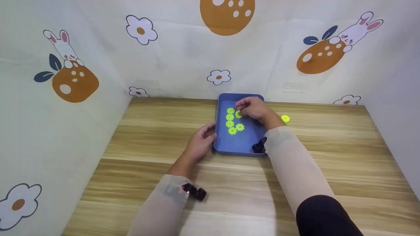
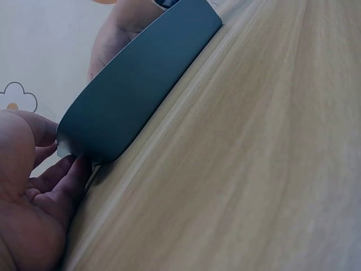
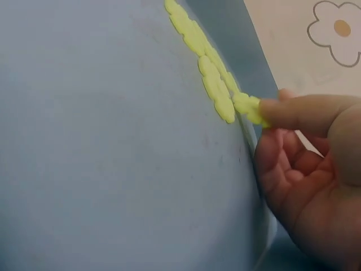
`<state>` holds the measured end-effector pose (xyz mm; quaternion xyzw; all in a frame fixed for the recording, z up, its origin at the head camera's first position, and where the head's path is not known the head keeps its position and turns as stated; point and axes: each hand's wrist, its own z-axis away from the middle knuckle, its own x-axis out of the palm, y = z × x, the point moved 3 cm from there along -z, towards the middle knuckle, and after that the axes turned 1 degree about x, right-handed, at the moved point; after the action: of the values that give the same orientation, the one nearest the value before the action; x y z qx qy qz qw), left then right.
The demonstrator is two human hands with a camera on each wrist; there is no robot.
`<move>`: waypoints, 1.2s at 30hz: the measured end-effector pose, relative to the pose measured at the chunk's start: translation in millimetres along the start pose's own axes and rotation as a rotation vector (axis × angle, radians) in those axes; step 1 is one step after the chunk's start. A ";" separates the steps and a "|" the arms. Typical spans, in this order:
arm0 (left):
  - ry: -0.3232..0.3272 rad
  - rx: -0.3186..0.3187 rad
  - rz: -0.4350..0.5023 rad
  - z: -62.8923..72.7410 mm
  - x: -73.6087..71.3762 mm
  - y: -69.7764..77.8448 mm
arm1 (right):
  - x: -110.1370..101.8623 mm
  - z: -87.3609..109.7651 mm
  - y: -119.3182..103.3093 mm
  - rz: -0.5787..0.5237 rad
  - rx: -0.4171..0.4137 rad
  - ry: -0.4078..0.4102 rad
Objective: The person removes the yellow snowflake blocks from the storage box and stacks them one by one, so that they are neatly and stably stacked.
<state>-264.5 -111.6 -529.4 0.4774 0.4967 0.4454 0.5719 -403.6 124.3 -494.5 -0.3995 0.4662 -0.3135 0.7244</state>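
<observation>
A blue rectangular tray (image 1: 241, 144) stands on the wooden table. Inside it several yellow-green notched plastic discs (image 1: 230, 124) lie in an L-shaped row, also visible in the right wrist view. My right hand (image 1: 254, 108) reaches over the tray's far half and pinches one notched disc (image 3: 248, 107) between thumb and finger, right beside the end of the row. At the tray's left side, my left hand (image 1: 200, 142) touches the outer wall with fingers and thumb; the left wrist view shows these fingertips (image 2: 82, 166) low against the wall.
One more yellow disc (image 1: 285, 118) lies on the table (image 1: 328, 141) right of the tray, close to my right forearm. Behind the tray rises a printed cloth wall (image 1: 177, 65). A black wrist camera (image 1: 260, 146) overlaps the tray's near right corner.
</observation>
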 end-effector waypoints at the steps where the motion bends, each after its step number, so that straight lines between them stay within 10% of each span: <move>1: -0.003 0.001 0.000 0.1 0.4 -0.1 | -0.6 -0.3 0.7 -0.026 0.005 -0.002; 22: -0.025 0.037 0.011 0.1 0.7 -1.0 | -34.8 22.0 -23.6 -0.333 -0.050 0.154; 36: -0.013 0.004 0.006 0.4 -0.2 0.6 | -73.8 66.4 7.7 -0.515 -0.066 0.230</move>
<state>-264.1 -111.8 -528.8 0.4828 0.4925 0.4431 0.5728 -368.7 208.1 -453.5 -0.4899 0.4385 -0.5152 0.5498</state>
